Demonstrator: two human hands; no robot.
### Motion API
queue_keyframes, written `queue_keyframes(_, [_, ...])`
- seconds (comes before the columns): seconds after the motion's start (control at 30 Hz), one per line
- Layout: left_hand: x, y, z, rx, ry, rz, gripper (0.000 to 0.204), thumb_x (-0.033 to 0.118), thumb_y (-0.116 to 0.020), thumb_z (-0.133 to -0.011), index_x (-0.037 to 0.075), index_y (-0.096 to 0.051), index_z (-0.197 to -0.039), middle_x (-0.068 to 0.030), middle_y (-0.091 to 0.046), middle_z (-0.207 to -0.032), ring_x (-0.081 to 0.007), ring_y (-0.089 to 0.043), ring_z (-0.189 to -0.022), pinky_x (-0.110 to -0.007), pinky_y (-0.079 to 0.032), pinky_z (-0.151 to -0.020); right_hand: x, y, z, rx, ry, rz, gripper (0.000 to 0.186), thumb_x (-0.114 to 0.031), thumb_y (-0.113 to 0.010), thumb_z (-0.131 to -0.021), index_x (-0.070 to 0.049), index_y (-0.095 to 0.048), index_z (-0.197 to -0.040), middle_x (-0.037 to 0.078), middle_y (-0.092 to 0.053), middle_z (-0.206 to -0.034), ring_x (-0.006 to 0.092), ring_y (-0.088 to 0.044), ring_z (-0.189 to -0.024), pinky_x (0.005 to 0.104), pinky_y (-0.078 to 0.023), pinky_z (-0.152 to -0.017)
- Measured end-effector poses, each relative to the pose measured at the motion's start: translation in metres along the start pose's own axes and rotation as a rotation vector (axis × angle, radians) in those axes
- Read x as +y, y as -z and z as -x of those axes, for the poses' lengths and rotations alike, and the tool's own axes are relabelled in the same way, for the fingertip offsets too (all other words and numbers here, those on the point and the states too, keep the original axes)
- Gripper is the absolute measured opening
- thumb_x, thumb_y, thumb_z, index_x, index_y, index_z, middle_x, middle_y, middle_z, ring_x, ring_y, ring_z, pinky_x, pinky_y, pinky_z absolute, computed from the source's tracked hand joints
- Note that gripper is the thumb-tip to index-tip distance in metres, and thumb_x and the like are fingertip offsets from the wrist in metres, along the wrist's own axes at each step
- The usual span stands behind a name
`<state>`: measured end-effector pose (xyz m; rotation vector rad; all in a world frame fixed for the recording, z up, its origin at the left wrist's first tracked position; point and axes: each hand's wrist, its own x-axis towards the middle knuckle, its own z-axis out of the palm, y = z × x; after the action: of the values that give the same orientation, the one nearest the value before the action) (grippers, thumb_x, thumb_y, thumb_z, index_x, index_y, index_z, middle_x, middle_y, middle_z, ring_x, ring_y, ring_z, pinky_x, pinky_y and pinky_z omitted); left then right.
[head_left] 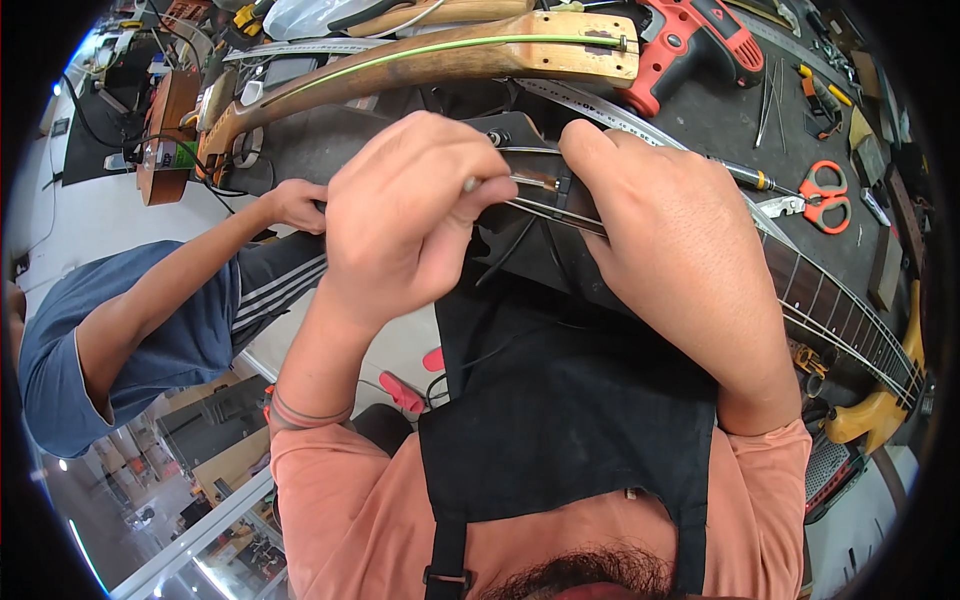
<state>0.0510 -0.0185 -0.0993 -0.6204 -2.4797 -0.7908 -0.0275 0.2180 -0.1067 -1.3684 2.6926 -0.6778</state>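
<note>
A long guitar neck (822,292) with a dark fretted fingerboard runs across in front of me, its strings stretched along it. The dark headstock (513,128) lies near the middle, and the yellowish wooden body (868,422) sits far right. My right hand (680,225) is closed around the neck just right of the nut (565,188). Over the headstock, my left hand (405,205) is closed in a pinch on a thin rod-like tool (470,184), whose round end shows at the fingers. My fingers hide most of it, so its exact kind is unclear.
Beyond my hands lie a loose wooden neck (440,62) with a green strip, a red-black power drill (690,50), a steel ruler (585,103), red-handled scissors (825,198) and tweezers (768,105). Another person (150,320) stands close on the left, one hand near the bench.
</note>
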Motion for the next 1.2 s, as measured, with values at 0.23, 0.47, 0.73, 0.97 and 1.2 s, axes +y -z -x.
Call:
queue_keyframes(0.23, [0.008, 0.011, -0.023, -0.154, 0.205, 0.037, 0.011, -0.005, -0.077, -0.096, -0.001, -0.075, -0.107, -0.0108, -0.072, -0.087, -0.0227, -0.071, -0.077, -0.032, -0.055, -0.074, -0.002, 0.001, -0.002, -0.014, -0.005, -0.016, 0.033, -0.007, -0.08, -0.09, -0.004, -0.058, -0.115, 0.02, -0.071, -0.096, 0.0454, -0.073, -0.092, 0.0543, -0.057, -0.078])
queue_keyframes(0.47, [0.021, 0.027, -0.056, -0.246, 0.373, 0.166, 0.011, 0.008, -0.072, -0.099, -0.003, -0.072, -0.102, -0.0185, -0.074, -0.088, -0.0378, -0.074, -0.09, -0.045, -0.058, -0.086, -0.009, 0.001, -0.005, 0.061, 0.033, 0.002, 0.024, -0.007, -0.077, -0.093, -0.003, -0.059, -0.109, 0.021, -0.073, -0.093, 0.0462, -0.074, -0.089, 0.0553, -0.058, -0.076])
queue_keyframes(0.73, [0.011, 0.027, -0.058, -0.291, 0.329, 0.103, 0.012, 0.003, -0.074, -0.097, 0.001, -0.082, -0.106, -0.0202, -0.08, -0.091, -0.0386, -0.08, -0.091, -0.049, -0.06, -0.083, -0.013, 0.001, -0.003, 0.03, -0.017, 0.022, 0.041, -0.002, -0.083, -0.084, -0.002, -0.062, -0.119, 0.025, -0.074, -0.103, 0.0506, -0.072, -0.096, 0.0575, -0.057, -0.079])
queue_keyframes(0.97, [0.01, 0.015, -0.059, -0.333, 0.193, -0.319, 0.013, 0.009, -0.078, -0.09, 0.001, -0.087, -0.095, -0.021, -0.08, -0.088, -0.0371, -0.082, -0.085, -0.045, -0.066, -0.081, -0.014, -0.002, -0.004, 0.02, -0.052, 0.008, 0.039, -0.001, -0.082, -0.083, -0.001, -0.063, -0.117, 0.027, -0.073, -0.102, 0.0509, -0.073, -0.097, 0.058, -0.057, -0.081])
queue_keyframes(1.2, [0.005, 0.013, -0.067, -0.515, -0.163, -0.611, 0.01, 0.011, -0.08, -0.078, 0.006, -0.088, -0.082, -0.0186, -0.079, -0.077, -0.0312, -0.082, -0.075, -0.043, -0.066, -0.071, -0.011, -0.003, -0.003, 0.03, -0.023, 0.038, 0.041, -0.002, -0.083, -0.085, -0.003, -0.064, -0.121, 0.025, -0.075, -0.102, 0.0496, -0.074, -0.097, 0.0567, -0.058, -0.083])
